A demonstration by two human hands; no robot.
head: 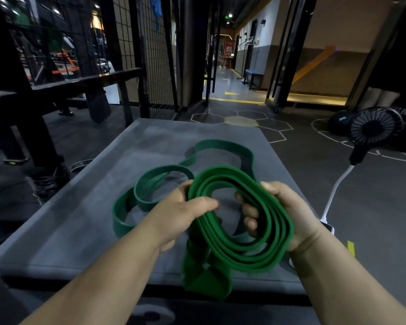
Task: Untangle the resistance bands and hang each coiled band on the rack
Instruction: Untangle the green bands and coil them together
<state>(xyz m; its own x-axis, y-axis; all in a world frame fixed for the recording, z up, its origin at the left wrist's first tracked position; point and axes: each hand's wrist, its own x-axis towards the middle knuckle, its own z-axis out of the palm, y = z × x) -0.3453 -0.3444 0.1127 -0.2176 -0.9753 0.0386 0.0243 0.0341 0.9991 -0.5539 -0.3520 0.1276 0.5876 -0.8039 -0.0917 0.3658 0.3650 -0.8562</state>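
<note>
Resistance band (267, 207), green, flat and wide, sits mostly wound into a several-layer oval coil held up just above a grey padded surface (80, 219), near its front edge. Far left: black metal frame (21, 90), dim, with a wire mesh panel (155, 55) beside it. On the surface left of centre lie loose green loops (164, 170), slack and overlapping, and one wider loop (223, 144) lies farther back; cannot tell whether these are the same band or a second one. Left hand (183, 212) grips the coil's left edge, thumb laid over the top of the layers. A blurred green tail (206, 277) hangs from the coil past the surface's front edge. Right hand (284, 212) grips the coil's right side, fingers (251, 212) curled through the opening, thumb on the outer rim. The hands are apart, the coil between them. Right of the surface, on the floor: white cable (335, 191), small black fan (373, 127), dark ball marked 3KG (340, 120).
</note>
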